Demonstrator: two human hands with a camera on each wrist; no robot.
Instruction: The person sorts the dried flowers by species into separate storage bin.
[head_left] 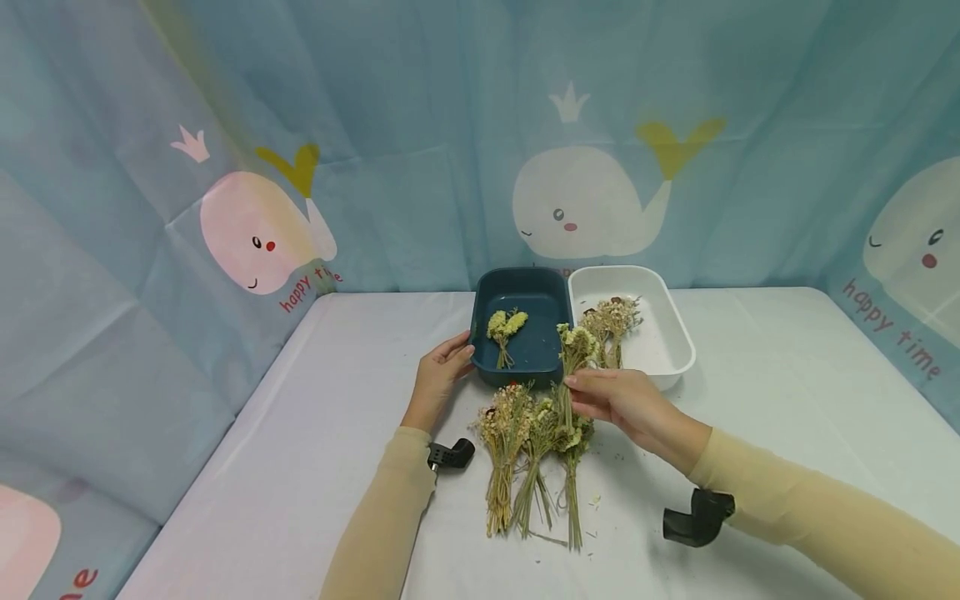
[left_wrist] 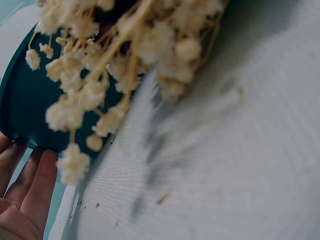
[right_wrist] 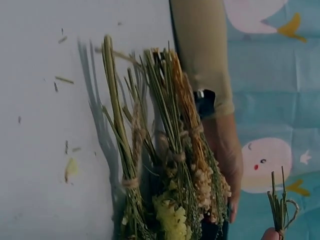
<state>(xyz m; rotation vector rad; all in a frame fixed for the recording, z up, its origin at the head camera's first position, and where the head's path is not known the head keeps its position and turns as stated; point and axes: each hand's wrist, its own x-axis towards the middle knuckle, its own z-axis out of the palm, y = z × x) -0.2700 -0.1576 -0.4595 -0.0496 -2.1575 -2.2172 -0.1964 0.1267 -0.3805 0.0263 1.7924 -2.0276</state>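
Observation:
My right hand (head_left: pixel 637 408) pinches a small bunch of pale yellow dried flowers (head_left: pixel 577 343) between thumb and fingers, at the near ends of the two trays. Its tied stems (right_wrist: pixel 278 207) poke up past a fingertip in the right wrist view. With fingers extended, my left hand (head_left: pixel 438 379) touches the left outer wall of a dark blue tray (head_left: pixel 538 333). Inside that tray lies one yellow bunch (head_left: pixel 507 329). Several tied bunches, among them a cream one with straw-coloured stems (head_left: pixel 501 458) and a yellow-green one (head_left: pixel 573 475), lie on the table before it.
A white tray (head_left: pixel 667 333) stands against the blue one's right side, holding cream and brown dried flowers (head_left: pixel 615 321). Bits of stem and petal (right_wrist: pixel 65 80) litter the white tabletop (head_left: pixel 360 400). Whale-printed curtain (head_left: pixel 420 167) hangs behind and at both sides.

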